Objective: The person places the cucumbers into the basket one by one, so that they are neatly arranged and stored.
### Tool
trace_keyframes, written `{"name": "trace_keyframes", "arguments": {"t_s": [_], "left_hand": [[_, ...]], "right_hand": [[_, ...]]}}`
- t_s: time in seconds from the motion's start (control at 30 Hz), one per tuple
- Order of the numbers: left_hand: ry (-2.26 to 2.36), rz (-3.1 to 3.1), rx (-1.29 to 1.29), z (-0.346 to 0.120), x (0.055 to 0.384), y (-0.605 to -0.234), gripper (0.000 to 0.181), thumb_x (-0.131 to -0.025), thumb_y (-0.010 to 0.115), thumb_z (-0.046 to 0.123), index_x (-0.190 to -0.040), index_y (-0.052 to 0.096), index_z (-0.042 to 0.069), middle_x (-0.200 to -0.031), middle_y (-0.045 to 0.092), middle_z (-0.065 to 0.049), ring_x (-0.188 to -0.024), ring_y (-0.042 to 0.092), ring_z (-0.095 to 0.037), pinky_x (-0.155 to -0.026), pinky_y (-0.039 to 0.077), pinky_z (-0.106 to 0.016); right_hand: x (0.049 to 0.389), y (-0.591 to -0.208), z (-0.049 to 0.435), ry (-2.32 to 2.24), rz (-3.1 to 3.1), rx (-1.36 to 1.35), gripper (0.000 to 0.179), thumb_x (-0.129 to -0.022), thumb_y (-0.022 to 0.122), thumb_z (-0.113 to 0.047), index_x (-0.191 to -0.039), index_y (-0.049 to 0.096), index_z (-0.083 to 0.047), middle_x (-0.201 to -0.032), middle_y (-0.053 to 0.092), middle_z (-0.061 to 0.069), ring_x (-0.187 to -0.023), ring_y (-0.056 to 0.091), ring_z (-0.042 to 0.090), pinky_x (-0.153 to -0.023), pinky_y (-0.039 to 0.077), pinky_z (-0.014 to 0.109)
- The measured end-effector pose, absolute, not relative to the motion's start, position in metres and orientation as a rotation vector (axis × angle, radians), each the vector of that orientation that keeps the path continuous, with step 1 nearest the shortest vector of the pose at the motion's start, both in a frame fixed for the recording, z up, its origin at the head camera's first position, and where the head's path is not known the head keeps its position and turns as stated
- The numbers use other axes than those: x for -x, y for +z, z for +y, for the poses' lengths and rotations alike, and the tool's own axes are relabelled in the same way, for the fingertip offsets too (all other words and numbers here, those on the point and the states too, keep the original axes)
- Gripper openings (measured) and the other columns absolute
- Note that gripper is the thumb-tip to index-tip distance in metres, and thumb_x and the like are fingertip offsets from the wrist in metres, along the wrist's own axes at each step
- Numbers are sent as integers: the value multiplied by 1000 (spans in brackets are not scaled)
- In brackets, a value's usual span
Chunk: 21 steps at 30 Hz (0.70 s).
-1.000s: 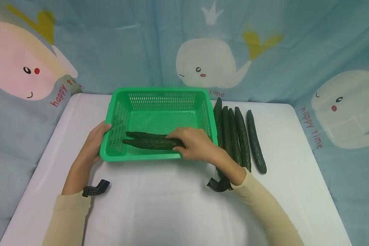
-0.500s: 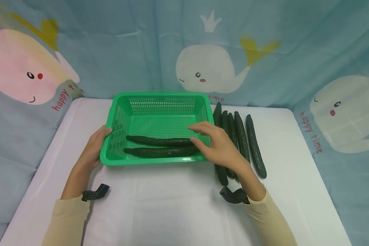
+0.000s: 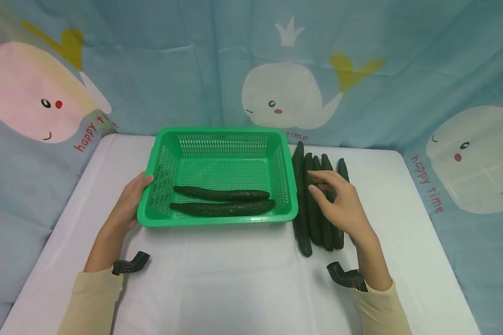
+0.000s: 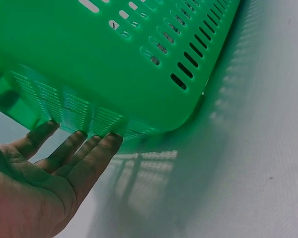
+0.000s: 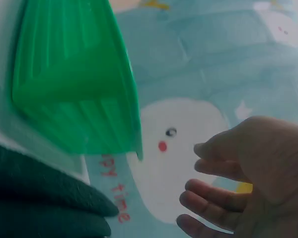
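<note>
Right grip [image 3: 344,209] spread above five cucumbers [image 3: 314,218], left grip [image 3: 127,202] pinching the basket [image 3: 218,223]; I judge two cucumbers [image 3: 222,209] loaded, five to go.

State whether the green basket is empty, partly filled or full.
Partly filled: two cucumbers lie in the green basket along its near side; the rest is bare.

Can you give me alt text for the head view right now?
A person's left hand holds the left side of a green basket with two cucumbers lying in it. The right hand, holding nothing, is above a row of cucumbers on the white table, right of the basket. A blue whale-print cloth hangs behind.
</note>
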<state>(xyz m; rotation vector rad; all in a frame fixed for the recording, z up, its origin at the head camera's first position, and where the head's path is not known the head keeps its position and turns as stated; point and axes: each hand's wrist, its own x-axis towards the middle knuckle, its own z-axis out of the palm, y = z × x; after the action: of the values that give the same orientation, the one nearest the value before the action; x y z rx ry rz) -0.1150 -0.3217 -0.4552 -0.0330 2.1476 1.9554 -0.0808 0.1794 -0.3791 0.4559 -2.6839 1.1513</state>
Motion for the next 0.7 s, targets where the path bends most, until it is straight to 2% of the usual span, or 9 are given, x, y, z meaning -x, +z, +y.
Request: {"name": "trace_keyframes", "arguments": {"t_s": [0.33, 0.5, 0.7], "left_hand": [[1991, 2140, 4, -322, 113, -457, 76, -114, 36, 50, -171, 9, 6, -168, 22, -37, -115, 64, 11, -97, 60, -15], [1982, 2152, -9, -321, 112, -458, 76, -114, 36, 51, -171, 10, 6, -168, 23, -36, -117, 62, 11, -98, 60, -15], [1977, 2167, -23, -320, 113, -459, 75, -115, 35, 49, -171, 10, 6, -169, 24, -35, -124, 63, 7, -99, 59, -15]], "right_hand": [[85, -389, 204, 947, -2712, -316, 41, -105, 65, -14, -144, 62, -3, -142, 61, 24, -116, 63, 42, -95, 56, 64], [86, -395, 220, 886, -2771, -211, 44, -105, 66, -17, -146, 60, -1, -145, 58, 28, -125, 61, 48, -97, 54, 69], [88, -401, 233, 834, -2868, -129, 48, -107, 64, -21, -150, 56, 0, -147, 54, 31, -127, 59, 50, -97, 56, 69]]}}
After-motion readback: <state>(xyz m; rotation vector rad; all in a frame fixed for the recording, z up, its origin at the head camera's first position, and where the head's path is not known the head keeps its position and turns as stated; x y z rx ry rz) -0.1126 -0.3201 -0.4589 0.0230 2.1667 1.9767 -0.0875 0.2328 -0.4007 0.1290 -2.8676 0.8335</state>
